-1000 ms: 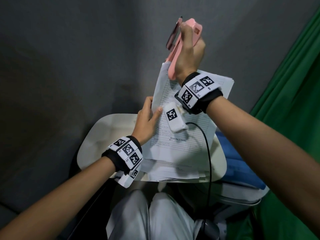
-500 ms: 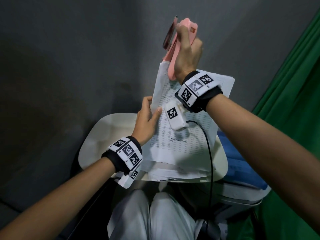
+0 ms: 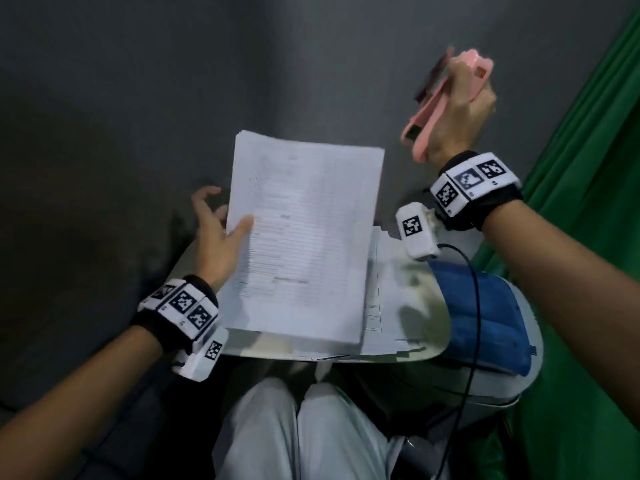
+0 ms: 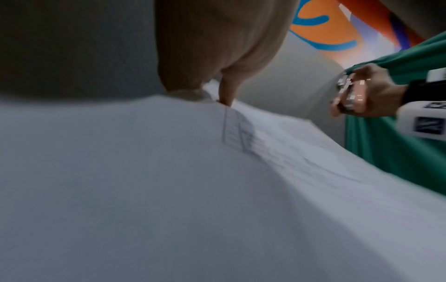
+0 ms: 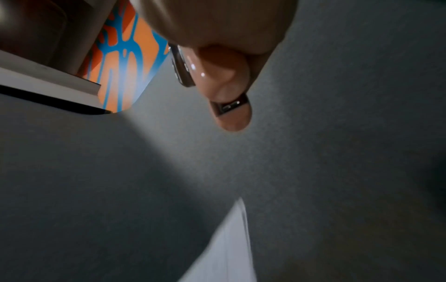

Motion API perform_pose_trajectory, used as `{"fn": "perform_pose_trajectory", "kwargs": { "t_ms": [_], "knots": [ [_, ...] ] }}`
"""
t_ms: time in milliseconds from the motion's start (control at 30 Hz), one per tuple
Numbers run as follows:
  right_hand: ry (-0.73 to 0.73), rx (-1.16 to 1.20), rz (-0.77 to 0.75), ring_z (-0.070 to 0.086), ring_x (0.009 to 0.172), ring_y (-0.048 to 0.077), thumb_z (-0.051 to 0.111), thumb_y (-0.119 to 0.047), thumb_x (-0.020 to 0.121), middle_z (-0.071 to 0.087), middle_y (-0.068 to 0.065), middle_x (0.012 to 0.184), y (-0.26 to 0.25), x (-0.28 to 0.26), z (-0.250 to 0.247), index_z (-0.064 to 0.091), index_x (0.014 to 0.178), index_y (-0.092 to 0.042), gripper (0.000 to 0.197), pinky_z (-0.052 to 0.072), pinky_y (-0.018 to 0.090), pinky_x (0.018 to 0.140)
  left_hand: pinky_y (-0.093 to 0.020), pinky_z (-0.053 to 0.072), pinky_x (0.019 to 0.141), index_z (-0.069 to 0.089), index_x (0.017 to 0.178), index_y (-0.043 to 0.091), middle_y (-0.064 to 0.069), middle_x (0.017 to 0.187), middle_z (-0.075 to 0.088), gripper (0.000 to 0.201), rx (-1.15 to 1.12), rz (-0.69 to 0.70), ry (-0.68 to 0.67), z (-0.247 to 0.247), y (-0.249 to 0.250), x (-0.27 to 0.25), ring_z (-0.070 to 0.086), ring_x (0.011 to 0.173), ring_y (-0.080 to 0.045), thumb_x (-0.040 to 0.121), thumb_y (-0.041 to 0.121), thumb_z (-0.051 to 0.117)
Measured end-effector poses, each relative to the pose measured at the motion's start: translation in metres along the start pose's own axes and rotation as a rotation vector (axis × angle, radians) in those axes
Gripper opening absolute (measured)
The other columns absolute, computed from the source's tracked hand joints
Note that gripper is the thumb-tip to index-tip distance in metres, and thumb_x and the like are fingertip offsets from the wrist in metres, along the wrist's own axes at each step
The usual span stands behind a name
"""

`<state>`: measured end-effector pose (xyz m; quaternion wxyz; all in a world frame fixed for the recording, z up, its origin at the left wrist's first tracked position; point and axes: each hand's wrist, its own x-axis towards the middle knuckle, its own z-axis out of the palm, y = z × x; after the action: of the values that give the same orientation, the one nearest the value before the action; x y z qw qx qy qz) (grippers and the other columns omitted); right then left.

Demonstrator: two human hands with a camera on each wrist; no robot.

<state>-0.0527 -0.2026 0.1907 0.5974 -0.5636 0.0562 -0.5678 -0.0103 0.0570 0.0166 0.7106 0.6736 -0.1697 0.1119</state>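
A thick stack of printed white papers [image 3: 301, 237] is held up at the centre of the head view, above a small white table [image 3: 426, 327]. My left hand [image 3: 221, 230] pinches the stack's left edge, thumb on the front sheet, fingers behind; the left wrist view shows that thumb [image 4: 226, 95] on the papers [image 4: 217, 190]. My right hand [image 3: 460, 112] is raised at the upper right, clear of the papers, and grips a pink stapler [image 3: 436, 112]. The right wrist view shows the stapler's metal and pink nose [image 5: 231, 106] below my fingers, with a corner of the papers [image 5: 231, 248] beneath.
More loose papers [image 3: 388, 323] lie on the white table. A blue cushion [image 3: 485, 310] sits on a seat to the right, and a black cable [image 3: 474, 323] runs down from my right wrist. Green cloth [image 3: 588, 202] hangs at the right; grey floor lies beyond.
My right hand has pulled the stapler away from the stack's top corner, out to the right. The stack has turned squarer to me in my left hand.
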Motion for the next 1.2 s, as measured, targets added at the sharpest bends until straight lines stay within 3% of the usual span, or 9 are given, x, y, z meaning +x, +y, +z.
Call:
{"fn": "perform_pose_trajectory", "kwargs": {
  "t_ms": [200, 367, 500, 667, 733, 767, 933, 1067, 1200],
  "knots": [
    [0.105, -0.087, 0.060, 0.062, 0.060, 0.023, 0.065, -0.035, 0.063, 0.064, 0.004, 0.065, 0.028, 0.004, -0.044, 0.064, 0.069, -0.014, 0.023, 0.053, 0.035, 0.057, -0.033, 0.042, 0.091, 0.059, 0.078, 0.013, -0.016, 0.099, 0.059, 0.025, 0.541, -0.105, 0.010, -0.065, -0.053, 0.021, 0.058, 0.102, -0.031, 0.088, -0.009, 0.055],
    [0.051, -0.343, 0.206, 0.059, 0.058, 0.005, 0.062, -0.033, 0.077, 0.063, -0.004, 0.070, 0.061, -0.012, -0.081, 0.062, 0.072, -0.020, 0.014, 0.051, 0.023, 0.059, -0.040, 0.041, 0.104, 0.054, 0.119, -0.006, -0.016, 0.136, 0.035, 0.059, 0.855, -0.385, -0.266, -0.097, -0.080, 0.014, 0.043, 0.123, -0.034, 0.065, -0.017, 0.074],
    [-0.143, -0.748, 0.568, 0.067, 0.066, 0.024, 0.059, -0.034, 0.075, 0.068, 0.009, 0.074, 0.101, -0.031, -0.118, 0.068, 0.079, -0.007, 0.029, 0.057, 0.027, 0.061, -0.034, 0.039, 0.104, 0.049, 0.128, -0.005, -0.012, 0.140, 0.030, 0.069, 1.022, -0.393, -0.363, -0.097, -0.080, 0.014, 0.041, 0.126, -0.031, 0.065, -0.016, 0.075],
    [-0.465, -1.068, 0.884, 0.052, 0.060, 0.025, 0.056, -0.001, 0.077, 0.053, 0.006, 0.048, 0.134, -0.056, -0.145, 0.058, 0.047, -0.006, 0.031, 0.040, 0.022, 0.048, -0.040, 0.035, 0.109, 0.040, 0.138, 0.006, -0.012, 0.147, 0.020, 0.063, 1.278, -0.366, -0.386, -0.085, -0.070, 0.015, 0.035, 0.128, -0.036, 0.079, -0.011, 0.053],
    [-0.505, -1.160, 0.886, 0.056, 0.079, 0.027, 0.059, 0.005, 0.078, 0.057, 0.009, 0.069, 0.140, -0.061, -0.145, 0.063, 0.076, 0.004, 0.005, 0.040, 0.021, 0.049, -0.042, 0.029, 0.113, 0.030, 0.144, 0.019, -0.013, 0.154, 0.005, 0.063, 1.481, -0.371, -0.439, -0.072, -0.058, 0.007, 0.023, 0.136, -0.038, 0.086, 0.001, 0.049],
    [-0.497, -1.213, 0.868, 0.057, 0.089, 0.031, 0.061, 0.006, 0.079, 0.057, 0.013, 0.086, 0.150, -0.061, -0.148, 0.057, 0.103, 0.008, 0.024, 0.041, 0.020, 0.052, -0.043, 0.027, 0.114, 0.026, 0.146, 0.023, -0.012, 0.156, 0.000, 0.063, 1.566, -0.308, -0.510, -0.065, -0.053, 0.004, 0.017, 0.139, -0.037, 0.089, 0.009, 0.049],
    [-0.573, -1.310, 0.843, 0.054, 0.115, 0.038, 0.063, 0.001, 0.083, 0.050, 0.024, 0.129, 0.154, -0.067, -0.141, 0.026, 0.136, 0.006, 0.065, 0.038, 0.028, 0.070, -0.053, 0.022, 0.114, 0.037, 0.138, 0.042, 0.009, 0.155, 0.020, 0.070, 1.141, -0.085, -0.916, -0.019, -0.045, -0.022, 0.019, 0.142, -0.024, 0.079, 0.070, 0.012],
    [-0.620, -1.315, 0.850, 0.056, 0.074, 0.027, 0.069, -0.007, 0.075, 0.059, 0.020, 0.113, 0.155, -0.069, -0.142, 0.047, 0.124, 0.010, 0.056, 0.036, 0.023, 0.047, -0.045, 0.033, 0.108, 0.050, 0.130, 0.021, 0.004, 0.139, 0.042, 0.047, 1.081, -0.256, -0.886, 0.009, -0.051, -0.029, 0.037, 0.128, -0.024, 0.099, 0.047, 0.027],
    [-0.627, -1.312, 0.693, 0.055, 0.077, 0.028, 0.065, -0.030, 0.084, 0.064, 0.015, 0.098, 0.156, -0.072, -0.147, 0.064, 0.104, 0.004, 0.040, 0.041, 0.027, 0.062, -0.046, 0.035, 0.105, 0.058, 0.116, 0.004, -0.011, 0.128, 0.045, 0.053, 1.232, -0.369, -0.763, 0.040, -0.046, -0.019, 0.036, 0.126, -0.031, 0.095, 0.050, 0.041]
  ]
}}
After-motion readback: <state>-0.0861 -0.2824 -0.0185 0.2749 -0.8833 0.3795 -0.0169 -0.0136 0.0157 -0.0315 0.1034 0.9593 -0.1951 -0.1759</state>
